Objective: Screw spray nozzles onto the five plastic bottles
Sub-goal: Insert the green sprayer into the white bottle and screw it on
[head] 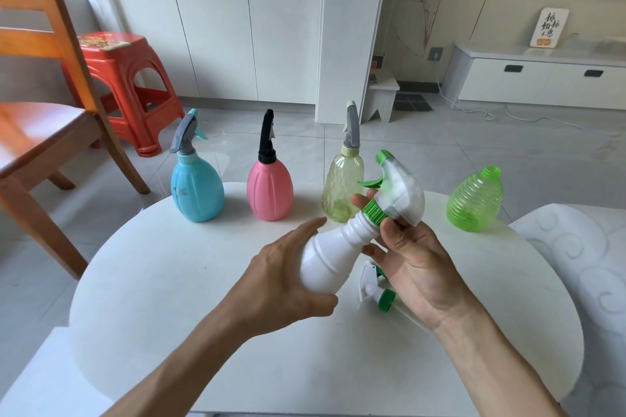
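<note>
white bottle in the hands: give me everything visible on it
The white bottle looks like opaque plastic, with a rounded body, ridged rings on the shoulder and a narrow neck. It is held above the white table, tilted with the neck up and to the right. The left hand grips its body. A spray nozzle with a green ribbed collar sits on the neck; the right hand has its fingers on that collar.

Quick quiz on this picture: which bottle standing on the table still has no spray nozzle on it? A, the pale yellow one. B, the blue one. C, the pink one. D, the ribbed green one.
D: the ribbed green bottle at the right of the table shows a bare open neck, while the blue bottle, pink bottle and pale yellow bottle each carry a trigger nozzle.
</note>
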Available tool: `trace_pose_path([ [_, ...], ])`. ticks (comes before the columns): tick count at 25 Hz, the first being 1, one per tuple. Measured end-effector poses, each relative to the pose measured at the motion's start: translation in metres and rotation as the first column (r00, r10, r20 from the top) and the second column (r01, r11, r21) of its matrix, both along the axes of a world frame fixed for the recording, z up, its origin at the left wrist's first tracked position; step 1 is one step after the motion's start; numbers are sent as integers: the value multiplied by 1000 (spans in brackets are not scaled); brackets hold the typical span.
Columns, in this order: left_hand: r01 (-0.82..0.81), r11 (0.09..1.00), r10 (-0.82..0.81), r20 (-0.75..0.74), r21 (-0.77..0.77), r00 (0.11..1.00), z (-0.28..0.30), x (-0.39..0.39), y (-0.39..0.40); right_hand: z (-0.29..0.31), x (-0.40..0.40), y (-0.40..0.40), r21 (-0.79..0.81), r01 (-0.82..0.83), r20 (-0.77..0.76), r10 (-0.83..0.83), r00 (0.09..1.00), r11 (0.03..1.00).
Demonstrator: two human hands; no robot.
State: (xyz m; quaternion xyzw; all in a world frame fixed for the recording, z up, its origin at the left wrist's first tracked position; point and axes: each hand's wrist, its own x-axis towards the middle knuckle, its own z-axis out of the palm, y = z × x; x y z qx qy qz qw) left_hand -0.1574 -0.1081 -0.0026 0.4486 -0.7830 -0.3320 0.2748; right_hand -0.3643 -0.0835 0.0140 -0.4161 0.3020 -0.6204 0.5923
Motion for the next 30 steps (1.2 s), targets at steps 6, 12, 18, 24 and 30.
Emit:
trace_pose_path([
  [6,-2,995,5,-35,95,999,-1,-2,2,0,-1,-2,9,36,-27,-36,999,999],
  [12,206,941,-163,-176,268,971,5,-8,5,-3,-2,-2,13,-23,57,22,998,1000],
  [18,-73,997,72,12,29,997,-1,-5,6,-2,-6,-4,38,72,-72,-69,995,997],
  [24,-139,913,212,155,-383,965,-4,-13,11,-6,6,-4,130,232,-72,-225,972,964],
  [30,-122,872,288,295,-473,911,0,-19,8,-3,15,-4,225,402,-310,-326,893,887],
])
